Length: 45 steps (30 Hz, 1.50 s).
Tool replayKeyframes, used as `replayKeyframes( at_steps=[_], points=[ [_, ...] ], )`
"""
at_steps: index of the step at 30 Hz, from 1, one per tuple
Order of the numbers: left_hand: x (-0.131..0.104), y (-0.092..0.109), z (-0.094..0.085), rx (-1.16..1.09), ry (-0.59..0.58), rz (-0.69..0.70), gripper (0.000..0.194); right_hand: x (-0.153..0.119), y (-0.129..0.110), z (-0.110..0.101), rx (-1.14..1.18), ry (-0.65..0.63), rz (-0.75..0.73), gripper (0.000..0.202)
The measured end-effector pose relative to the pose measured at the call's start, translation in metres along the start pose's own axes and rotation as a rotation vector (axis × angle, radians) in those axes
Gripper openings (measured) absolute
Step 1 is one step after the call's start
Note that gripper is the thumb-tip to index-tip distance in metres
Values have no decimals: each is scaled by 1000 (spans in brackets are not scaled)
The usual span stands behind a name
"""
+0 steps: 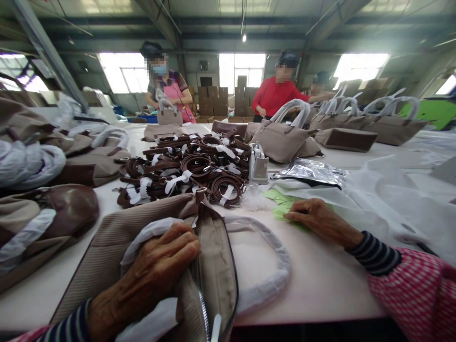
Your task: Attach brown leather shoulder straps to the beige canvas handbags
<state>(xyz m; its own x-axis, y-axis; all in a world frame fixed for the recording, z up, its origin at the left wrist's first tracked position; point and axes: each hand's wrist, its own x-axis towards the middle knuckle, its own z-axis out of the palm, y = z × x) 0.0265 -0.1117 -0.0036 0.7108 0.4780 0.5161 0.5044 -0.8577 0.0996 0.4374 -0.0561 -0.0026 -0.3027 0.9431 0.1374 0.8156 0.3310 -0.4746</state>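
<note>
A taupe ribbed handbag (117,237) lies in front of me with its zip undone and its lining showing. My left hand (153,259) grips the bag near the top opening, fingers curled over the fabric beside the zip. A white-wrapped handle (281,266) loops out to the bag's right; the other wrapped handle is partly under my left hand. To the right, my right hand (317,216) has its fingertips closed on light-green paper slips (280,199) on the table. How many slips it pinches I cannot tell.
Brown coiled straps (192,166) are heaped beyond the bag. Finished-looking handbags (281,137) stand behind at right; more bags (107,164) pile up at left. Silver packets (311,173) and clear plastic (388,199) lie at right. Co-workers (171,95) stand across the table (302,289).
</note>
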Motion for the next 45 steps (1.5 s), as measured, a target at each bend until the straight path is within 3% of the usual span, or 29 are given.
replayKeyframes(
  at_steps=[4,8,12,16,19,22,29,32,40,43,45],
  points=[
    [1,2,-2,25,-18,-11,20,3,-22,-8,95,95,-25,44],
    [-1,2,0,25,4,4,20,18,-73,2,256,100,-112,33],
    [-3,0,3,45,-10,5,12,42,-132,31,509,-141,-205,19],
    [-3,0,4,106,-17,28,15,67,-164,64,668,-437,-99,12],
    [1,1,3,148,9,75,17,80,-167,77,662,-539,35,13],
    [5,4,1,182,19,108,18,85,-168,79,623,-547,109,14],
    [2,8,-3,237,-77,106,16,85,-192,89,646,-468,206,21],
    [1,7,-1,228,-50,117,15,83,-196,97,659,-428,233,21],
    [-6,2,3,172,-36,63,15,75,-170,81,733,-518,-8,16],
    [-6,3,2,144,-27,35,17,67,-159,79,758,-469,-61,22],
    [-5,3,2,140,-16,31,18,61,-155,80,660,-395,-215,27]
  ],
)
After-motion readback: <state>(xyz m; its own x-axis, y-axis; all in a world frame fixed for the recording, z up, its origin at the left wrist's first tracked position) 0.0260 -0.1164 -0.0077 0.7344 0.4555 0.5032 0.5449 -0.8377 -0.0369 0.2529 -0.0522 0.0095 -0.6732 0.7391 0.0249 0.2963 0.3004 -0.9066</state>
